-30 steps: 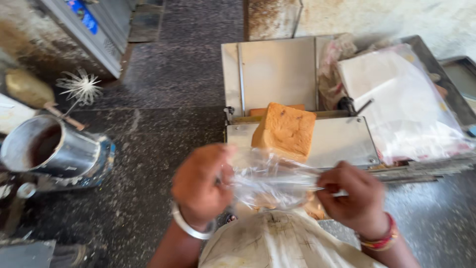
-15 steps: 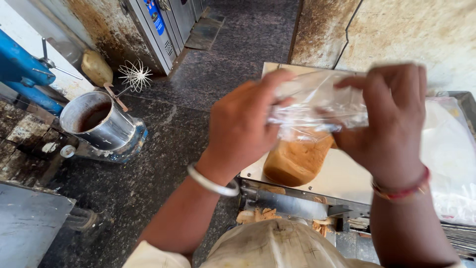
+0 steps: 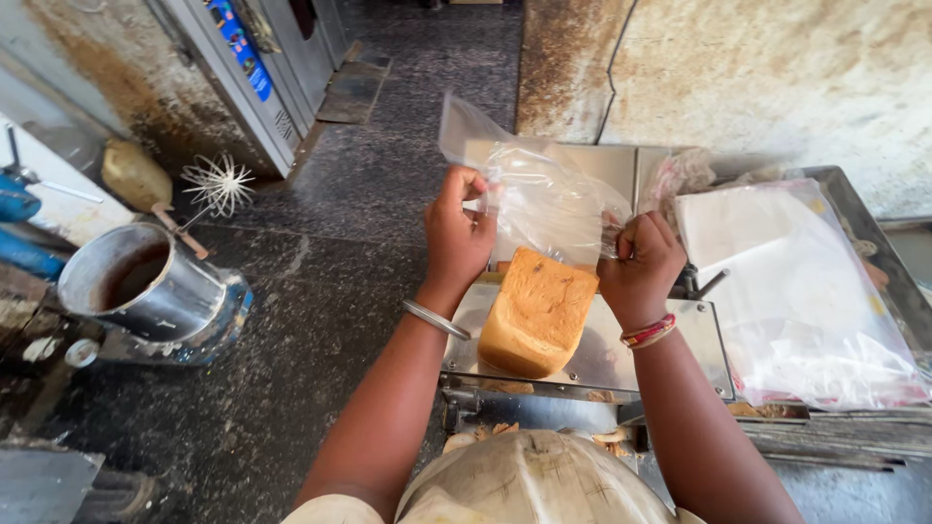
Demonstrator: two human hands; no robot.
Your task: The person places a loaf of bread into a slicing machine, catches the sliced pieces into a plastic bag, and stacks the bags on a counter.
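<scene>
While both hands grip a clear plastic bag (image 3: 549,199) by its mouth, a loaf of bread (image 3: 539,312) stands just below the fingers on the steel bed of a slicing machine (image 3: 680,359). The left hand (image 3: 456,233) has its fingers curled shut on the bag's near edge, and the right hand (image 3: 641,262) is closed into a fist on the opposite edge, so the film hangs stretched between them, directly above the loaf's top. Beyond the fingertips the rest of the bag billows up and away, its far corner lifted.

To do this well, it seems best to keep the two pinches apart so the mouth stays wide, hold the opening square over the loaf's upper end, and draw the film down evenly on both sides; thin plastic would likely snag on a crust corner if one side led.

Off to the right of the right-hand fingers lies a stack of clear bags (image 3: 791,291). Well to the left of the left-hand fingers sit a steel mixing bowl (image 3: 141,281) and a wire whisk (image 3: 216,184) on the dark stone floor (image 3: 320,291).
</scene>
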